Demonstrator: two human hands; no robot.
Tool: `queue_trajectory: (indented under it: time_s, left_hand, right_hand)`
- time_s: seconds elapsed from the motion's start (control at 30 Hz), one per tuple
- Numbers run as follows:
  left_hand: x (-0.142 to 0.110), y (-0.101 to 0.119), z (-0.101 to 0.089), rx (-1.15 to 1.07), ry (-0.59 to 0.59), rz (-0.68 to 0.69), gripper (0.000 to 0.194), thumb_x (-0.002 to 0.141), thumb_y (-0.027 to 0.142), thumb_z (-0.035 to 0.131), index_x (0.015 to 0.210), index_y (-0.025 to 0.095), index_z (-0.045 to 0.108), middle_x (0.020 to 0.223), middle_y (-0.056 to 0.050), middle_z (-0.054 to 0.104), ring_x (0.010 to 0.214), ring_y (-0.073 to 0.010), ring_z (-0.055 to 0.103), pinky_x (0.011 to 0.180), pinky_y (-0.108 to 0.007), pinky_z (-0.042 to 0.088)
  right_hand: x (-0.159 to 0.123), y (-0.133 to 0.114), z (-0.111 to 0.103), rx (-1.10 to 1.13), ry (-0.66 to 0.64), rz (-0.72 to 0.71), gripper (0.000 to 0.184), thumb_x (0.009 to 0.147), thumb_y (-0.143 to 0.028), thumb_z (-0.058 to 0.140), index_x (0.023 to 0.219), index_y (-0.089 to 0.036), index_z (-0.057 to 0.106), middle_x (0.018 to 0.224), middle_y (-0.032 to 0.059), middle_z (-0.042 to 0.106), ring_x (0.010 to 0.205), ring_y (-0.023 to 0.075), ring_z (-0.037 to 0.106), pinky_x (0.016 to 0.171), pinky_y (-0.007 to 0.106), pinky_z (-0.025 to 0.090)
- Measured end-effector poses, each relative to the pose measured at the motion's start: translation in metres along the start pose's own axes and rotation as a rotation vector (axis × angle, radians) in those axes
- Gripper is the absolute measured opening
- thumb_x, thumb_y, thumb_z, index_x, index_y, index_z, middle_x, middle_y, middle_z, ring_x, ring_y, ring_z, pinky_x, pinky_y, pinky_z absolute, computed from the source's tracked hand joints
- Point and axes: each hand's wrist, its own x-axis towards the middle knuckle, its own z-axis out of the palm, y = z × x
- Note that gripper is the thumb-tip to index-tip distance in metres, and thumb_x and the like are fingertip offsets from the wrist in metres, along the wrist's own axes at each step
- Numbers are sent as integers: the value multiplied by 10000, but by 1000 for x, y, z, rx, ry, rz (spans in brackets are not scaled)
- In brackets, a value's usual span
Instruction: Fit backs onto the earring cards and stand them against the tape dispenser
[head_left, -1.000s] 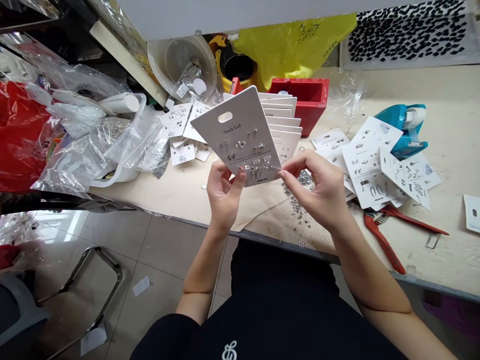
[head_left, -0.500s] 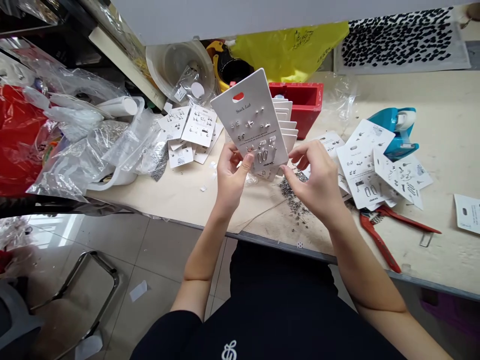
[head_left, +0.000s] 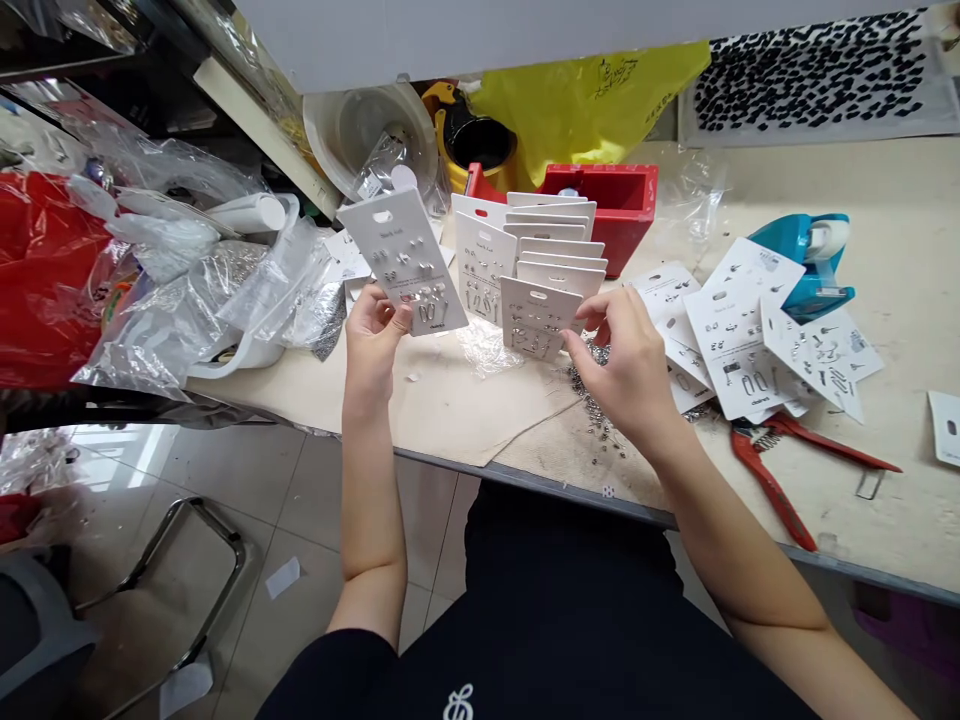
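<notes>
My left hand (head_left: 381,335) pinches a white earring card (head_left: 401,245) by its lower edge, with the thumb in front. Several small studs and hoops are fixed to that card, which tilts left above the table. My right hand (head_left: 630,365) has its thumb and fingertips closed at the right edge of another earring card (head_left: 536,312), the front one of an upright row. Behind it, overlapping cards (head_left: 555,248) stand in front of a red tape dispenser (head_left: 619,215). One more card (head_left: 484,260) stands at the row's left. Loose metal bits (head_left: 596,410) lie under my right hand.
At right lie a pile of earring cards (head_left: 739,345), a teal tape dispenser (head_left: 806,265) and red-handled pliers (head_left: 776,480). A plastic-bag-filled white basket (head_left: 232,360) is at left. Behind are a white bucket (head_left: 330,125) and a yellow bag (head_left: 585,110).
My left hand has moved left with its earring card, away from the row, uncovering the standing cards. My right hand stays at nearly the same place, now at the front card's edge.
</notes>
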Motion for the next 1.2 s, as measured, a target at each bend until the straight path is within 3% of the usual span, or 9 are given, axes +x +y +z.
queue_trajectory:
  time_s: [0.13, 0.27, 0.4, 0.57, 0.67, 0.73, 0.87, 1.0, 1.2]
  left_hand:
    - [13, -12, -5, 115, -141, -51, 498, 661, 615, 859, 743, 210, 581, 727, 15, 538, 683, -101, 511, 622, -217, 429]
    - [25, -26, 14, 146, -232, -97, 402, 702, 523, 848, 748, 204, 609, 727, 0, 579, 679, -113, 538, 615, -234, 432]
    - [27, -37, 31, 210, -216, -116, 348, 725, 395, 849, 834, 201, 580, 788, -9, 623, 731, -127, 591, 679, -260, 475]
    - [23, -25, 23, 319, -83, -45, 538, 685, 295, 894, 1049, 228, 504, 940, -16, 604, 840, -151, 595, 794, -310, 496]
    - [30, -10, -2, 505, 116, 96, 453, 790, 179, 774, 1116, 234, 464, 1075, -52, 564, 969, -198, 590, 914, -375, 500]
    - [39, -4, -21, 711, 251, 174, 443, 766, 18, 681, 1098, 220, 468, 1181, -90, 531, 1138, -255, 550, 1058, -443, 444]
    - [57, -8, -48, 901, 269, 118, 451, 726, -62, 650, 1086, 185, 535, 1254, -104, 494, 1311, -307, 440, 1175, -503, 318]
    - [68, -11, -50, 818, 325, 170, 241, 807, -25, 621, 891, 194, 568, 1031, -49, 566, 1157, -246, 530, 1120, -478, 367]
    - [63, 11, -52, 637, 746, 321, 229, 885, 112, 621, 788, 224, 447, 883, -11, 529, 879, -173, 548, 909, -421, 451]
  right_hand:
    - [0, -1, 1, -24, -6, -7, 143, 886, -84, 584, 952, -193, 517, 895, 41, 561, 775, 145, 531, 661, 291, 439]
    - [1, 0, 1, -14, 6, -15, 141, 878, -68, 566, 900, -198, 516, 874, 38, 563, 768, 143, 529, 665, 291, 430]
    - [1, 1, 1, -9, 12, -1, 138, 871, -72, 565, 877, -199, 513, 857, 34, 558, 760, 145, 526, 654, 290, 417]
    - [1, 0, -1, 2, 13, 28, 139, 863, -74, 572, 861, -195, 505, 859, 35, 563, 773, 149, 533, 665, 292, 415]
    - [2, 0, -3, 5, 19, 40, 133, 869, -84, 579, 854, -191, 503, 859, 33, 565, 755, 140, 524, 669, 291, 417]
    - [2, -1, -4, 3, 23, 48, 131, 873, -90, 579, 851, -191, 498, 854, 32, 560, 752, 139, 521, 667, 292, 413]
    - [2, -1, -5, -8, 4, 75, 122, 873, -104, 562, 853, -194, 483, 858, 37, 548, 773, 152, 527, 676, 304, 406]
    - [1, -2, -4, -10, -1, 100, 108, 878, -169, 558, 877, -203, 455, 847, 33, 517, 756, 158, 509, 664, 312, 408]
    - [0, -3, -3, -5, -10, 122, 146, 897, -272, 575, 947, -203, 456, 876, 33, 514, 729, 155, 491, 672, 326, 412]
